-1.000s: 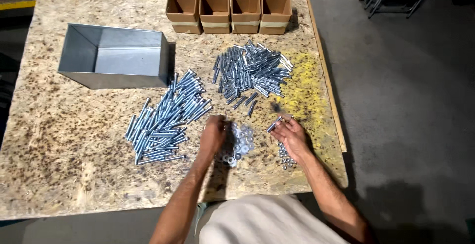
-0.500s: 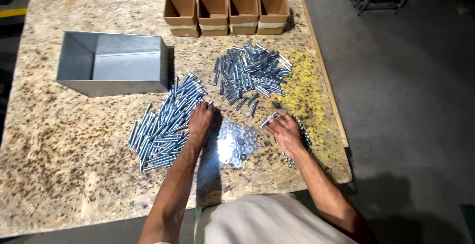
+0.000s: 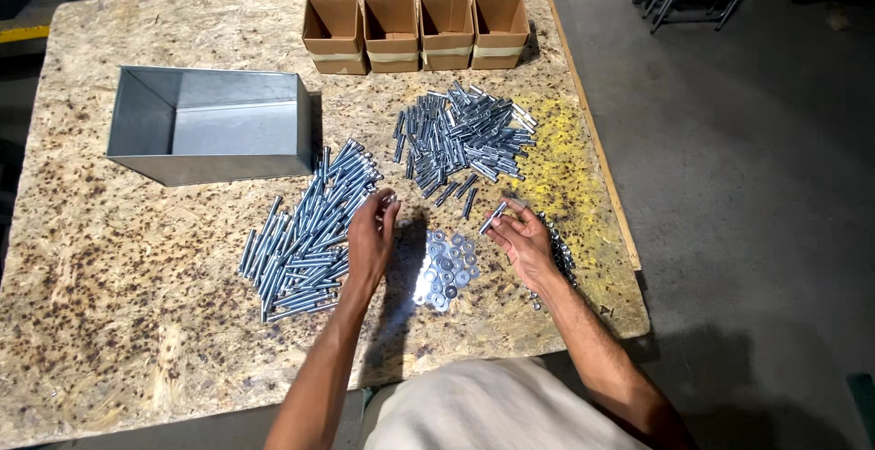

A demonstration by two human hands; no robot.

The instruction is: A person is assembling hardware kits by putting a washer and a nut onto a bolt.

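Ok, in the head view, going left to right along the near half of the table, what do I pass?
Pile of long bolts → left hand → washers → right hand, pinching a short bolt → nuts at the table's right edge.

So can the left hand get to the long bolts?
Probably yes. The left hand is right at the edge of the long bolts, fingertips over them, with nothing between.

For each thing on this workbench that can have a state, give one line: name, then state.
Metal bin: upright, open-topped, empty.
Four cardboard boxes: in a row, open.
Long bolts: loose heap.
Short bolts: loose heap.
Washers: flat pile.
Left hand: on the long bolts.
Right hand: pinching one short bolt.
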